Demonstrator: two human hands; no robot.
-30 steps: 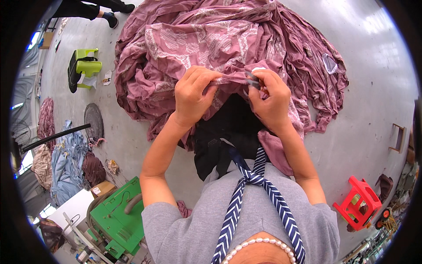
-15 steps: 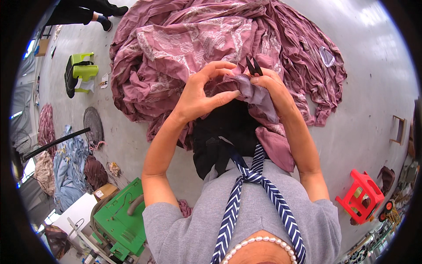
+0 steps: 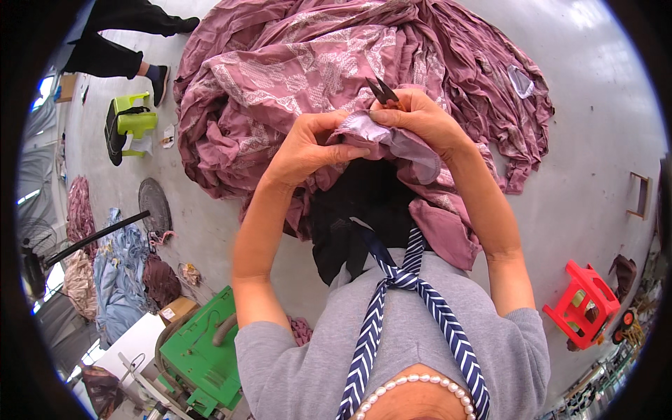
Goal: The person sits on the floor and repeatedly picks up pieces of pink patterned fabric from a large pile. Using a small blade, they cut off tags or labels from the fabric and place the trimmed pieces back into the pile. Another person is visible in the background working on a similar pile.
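On the near side of the patterned pink heap [image 3: 294, 66], the left hand [image 3: 306, 145] pinches a pale-lined cloth edge [image 3: 365, 130]. The right hand [image 3: 427, 122] grips that cloth too, plus black snips [image 3: 393, 102], blades pointing off the edge toward the heap.
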